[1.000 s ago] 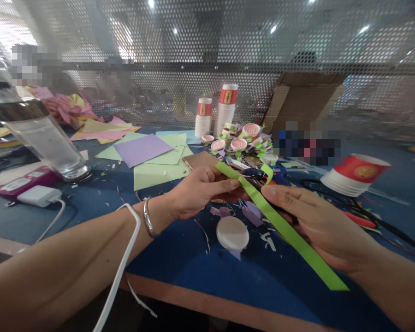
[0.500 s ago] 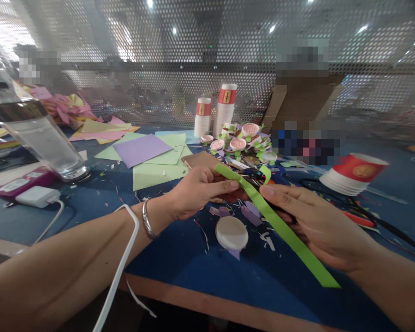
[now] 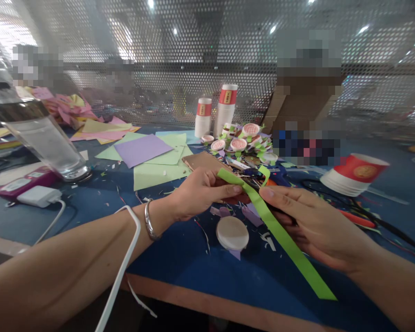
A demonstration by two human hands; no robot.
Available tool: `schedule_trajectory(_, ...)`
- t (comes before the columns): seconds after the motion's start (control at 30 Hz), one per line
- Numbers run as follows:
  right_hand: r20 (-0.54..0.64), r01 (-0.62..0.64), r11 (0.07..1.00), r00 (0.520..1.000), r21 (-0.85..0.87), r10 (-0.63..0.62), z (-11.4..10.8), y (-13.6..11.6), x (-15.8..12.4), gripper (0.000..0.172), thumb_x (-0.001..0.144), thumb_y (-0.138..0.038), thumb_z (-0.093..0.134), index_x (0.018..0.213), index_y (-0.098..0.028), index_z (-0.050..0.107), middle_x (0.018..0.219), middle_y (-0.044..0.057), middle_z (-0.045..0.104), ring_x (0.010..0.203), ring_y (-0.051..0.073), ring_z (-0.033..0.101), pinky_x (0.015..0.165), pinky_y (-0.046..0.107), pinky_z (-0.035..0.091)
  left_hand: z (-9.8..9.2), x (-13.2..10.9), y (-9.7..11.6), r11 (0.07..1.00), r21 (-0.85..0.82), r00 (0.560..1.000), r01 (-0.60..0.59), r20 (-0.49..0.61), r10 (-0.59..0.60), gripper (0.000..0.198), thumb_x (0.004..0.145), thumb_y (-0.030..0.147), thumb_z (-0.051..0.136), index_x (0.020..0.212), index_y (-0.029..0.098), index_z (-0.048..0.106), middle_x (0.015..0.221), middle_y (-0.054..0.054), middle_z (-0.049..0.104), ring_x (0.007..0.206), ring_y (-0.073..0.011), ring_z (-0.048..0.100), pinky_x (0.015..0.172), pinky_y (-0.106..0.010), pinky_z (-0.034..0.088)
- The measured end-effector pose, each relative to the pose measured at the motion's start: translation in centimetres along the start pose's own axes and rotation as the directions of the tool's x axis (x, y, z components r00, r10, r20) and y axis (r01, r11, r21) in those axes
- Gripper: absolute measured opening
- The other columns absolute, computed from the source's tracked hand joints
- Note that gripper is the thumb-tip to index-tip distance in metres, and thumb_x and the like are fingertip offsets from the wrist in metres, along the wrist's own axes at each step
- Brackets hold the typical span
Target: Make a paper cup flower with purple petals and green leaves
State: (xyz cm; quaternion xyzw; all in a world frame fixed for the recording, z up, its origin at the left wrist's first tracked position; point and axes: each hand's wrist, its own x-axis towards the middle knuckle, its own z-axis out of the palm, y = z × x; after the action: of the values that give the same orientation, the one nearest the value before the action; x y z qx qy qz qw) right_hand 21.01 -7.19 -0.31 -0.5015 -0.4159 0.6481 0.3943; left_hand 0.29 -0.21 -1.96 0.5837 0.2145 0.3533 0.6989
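Observation:
My left hand (image 3: 207,190) pinches a bright green paper strip (image 3: 280,230) near its upper end, thumb on top. The strip runs down to the right, its cut end hanging over the table's front. My right hand (image 3: 297,210) is closed beside the strip, thumb over bent fingers; what lies inside the fingers is hidden. A short green curl (image 3: 264,173) stands up by the right thumb tip. Below the hands, a round white disc (image 3: 233,233) lies on the blue table (image 3: 193,281) with a bit of purple paper under it.
Behind the hands lie a heap of small round decorated pieces (image 3: 238,144), two paper cup stacks (image 3: 225,108) and coloured sheets (image 3: 143,150). At left are a glass of water (image 3: 55,147) and a white charger (image 3: 39,197). Red-and-white cups (image 3: 354,175) lie tilted right. A white cable (image 3: 122,272) crosses my left forearm.
The lower end of the green strip has swung slightly down and left. Both hands keep nearly the same place and grip.

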Motion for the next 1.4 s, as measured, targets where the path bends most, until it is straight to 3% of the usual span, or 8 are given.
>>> schedule_trajectory(0.27, 0.01, 0.039, 0.999, 0.999, -0.009, -0.039, 0.3, -0.1, 0.2, 0.052, 0.07, -0.06, 0.091, 0.072, -0.02, 0.058, 0.053, -0.01, 0.033, 0.044, 0.002, 0.018, 0.036, 0.017, 0.01, 0.4, 0.1, 0.4, 1.0, 0.009, 1.0, -0.013, 0.023, 0.012, 0.008, 0.088, 0.013, 0.074, 0.087, 0.012, 0.081, 0.087, -0.008, 0.082, 0.081, -0.0128, 0.074, 0.088, -0.025, 0.059)
schedule_trajectory(0.43, -0.01, 0.049, 0.998, 0.999, -0.05, -0.049, 0.4, -0.1, 0.2, 0.057, 0.065, -0.063, 0.092, 0.07, -0.019, 0.056, 0.054, -0.01, 0.03, 0.045, 0.002, 0.019, 0.037, 0.016, 0.012, 0.5, 0.1, 0.1, 0.999, 0.043, 1.0, 0.003, 0.025, -0.004, 0.01, 0.083, 0.02, 0.081, 0.088, 0.012, 0.082, 0.087, -0.008, 0.081, 0.086, -0.0152, 0.075, 0.088, -0.026, 0.058)
schedule_trajectory(0.73, 0.03, 0.07, 0.994, 0.997, -0.084, -0.068, 0.1, 0.1, 0.4, 0.054, 0.072, -0.065, 0.087, 0.073, -0.02, 0.057, 0.057, -0.011, 0.025, 0.047, 0.003, 0.017, 0.038, 0.017, 0.01, 0.3, 0.2, -0.2, 0.995, 0.095, 0.999, 0.003, -0.034, 0.0, 0.008, 0.077, 0.02, 0.085, 0.083, 0.015, 0.084, 0.086, -0.006, 0.081, 0.081, -0.0127, 0.072, 0.084, -0.024, 0.056)
schedule_trajectory(1.0, 0.033, 0.116, 0.986, 0.993, -0.122, -0.113, 0.3, 0.2, 0.4, 0.055, 0.072, -0.066, 0.087, 0.075, -0.018, 0.06, 0.057, -0.01, 0.03, 0.047, 0.003, 0.017, 0.038, 0.017, 0.011, 0.3, 0.2, -0.4, 0.994, 0.11, 1.0, 0.014, -0.018, -0.012, 0.022, 0.067, 0.029, 0.094, 0.082, 0.016, 0.085, 0.079, -0.005, 0.08, 0.077, -0.0136, 0.07, 0.08, -0.026, 0.055)
schedule_trajectory(1.4, 0.04, 0.124, 0.979, 0.992, -0.16, -0.119, 0.5, -0.1, 0.3, 0.054, 0.077, -0.067, 0.081, 0.074, -0.02, 0.057, 0.057, -0.01, 0.031, 0.047, 0.004, 0.017, 0.038, 0.019, 0.01, 0.5, 0.4, -0.7, 0.998, 0.068, 1.0, -0.012, -0.016, 0.013, 0.023, 0.067, 0.033, 0.094, 0.08, 0.016, 0.084, 0.081, -0.005, 0.08, 0.079, -0.0136, 0.07, 0.086, -0.027, 0.055)
